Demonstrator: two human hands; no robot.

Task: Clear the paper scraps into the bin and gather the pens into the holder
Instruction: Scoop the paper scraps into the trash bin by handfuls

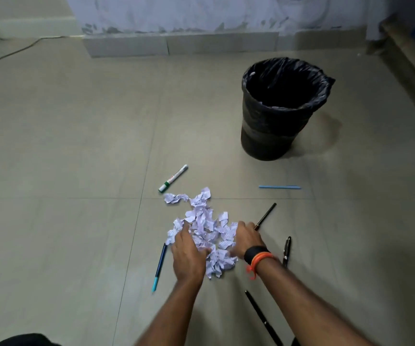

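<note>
Paper scraps (206,231) heaped on floor tiles (76,146), well apart from lined bin (283,108). L hand (189,255) & R hand (246,239) pressed flat against heap sides, nothing gripped yet. Heap to be squeezed tight pre-lift; black pen (267,214) kept out.

Looks like a plain indoor room, office or home, hard to say which. Large grey tiles across the floor (76,146) round a bin (283,136) lined with a black bag. Behind the bin, a scuffed pale wall (201,11) with tiled skirting (176,44). Far left of the bin, a cable (14,52) along the floor. To its right, a wooden frame (406,58). In front of it, strewn pens (173,178) and paper scraps (201,221).
</note>
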